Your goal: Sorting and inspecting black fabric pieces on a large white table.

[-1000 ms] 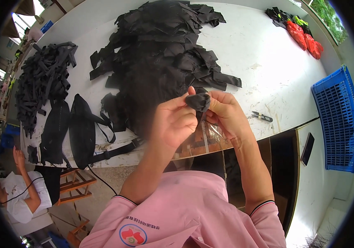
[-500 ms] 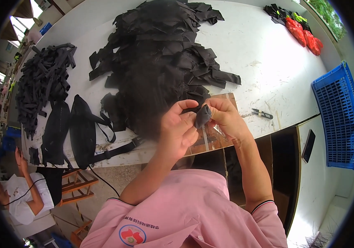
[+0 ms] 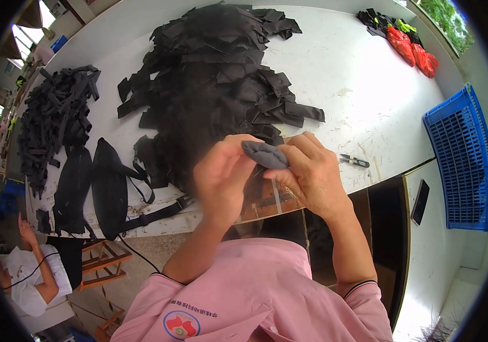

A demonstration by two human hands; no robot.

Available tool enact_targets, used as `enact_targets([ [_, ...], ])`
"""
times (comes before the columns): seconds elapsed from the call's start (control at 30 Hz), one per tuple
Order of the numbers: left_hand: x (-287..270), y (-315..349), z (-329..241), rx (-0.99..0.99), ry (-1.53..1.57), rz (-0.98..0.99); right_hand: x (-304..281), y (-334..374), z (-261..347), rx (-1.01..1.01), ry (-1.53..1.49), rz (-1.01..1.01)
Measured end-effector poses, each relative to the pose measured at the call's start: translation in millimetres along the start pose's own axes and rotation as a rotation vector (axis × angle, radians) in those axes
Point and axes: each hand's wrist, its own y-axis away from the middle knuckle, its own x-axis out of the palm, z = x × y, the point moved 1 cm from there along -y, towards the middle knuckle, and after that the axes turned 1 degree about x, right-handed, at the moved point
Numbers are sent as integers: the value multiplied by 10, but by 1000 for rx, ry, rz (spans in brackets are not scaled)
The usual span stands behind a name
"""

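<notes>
Between my two hands, over the near edge of the white table [image 3: 363, 91], is a small dark grey fabric piece [image 3: 265, 155], folded or rolled into a rounded, tube-like shape. My right hand [image 3: 316, 175] is closed round its right end, thumb below and fingers above. My left hand [image 3: 221, 179] pinches the left end; part of its grip is hidden behind the palm. Just beyond my hands spreads a large heap of flat black fabric pieces [image 3: 221, 62], blurred in its middle. Under my hands lies a brown board [image 3: 255, 210] at the table edge.
At left are a pile of dark fabric strips [image 3: 55, 119] and black pouches [image 3: 110, 188] with straps. Thread snips [image 3: 354, 161], a phone [image 3: 420, 202], a blue crate [image 3: 463, 165] and red plastic bags [image 3: 409, 48] are at right. A person [image 3: 30, 273] sits lower left beside a wooden stool [image 3: 104, 265].
The fabric piece has turned from nearly upright to lying sideways between my hands. My right hand has rotated, showing its back, and my left hand has shifted left. The view has shifted slightly.
</notes>
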Motion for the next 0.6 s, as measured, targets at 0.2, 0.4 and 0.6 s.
enact_targets([
  [0.2, -97, 167, 269, -222, 51, 46, 418, 250, -257, 51, -117, -27],
  [0.4, 25, -116, 111, -314, -137, 305, 216, 211, -178, 45, -323, -51],
  [0.6, -64, -64, 321, -343, -377, 302, 618, 418, -385, 119, -392, -27],
])
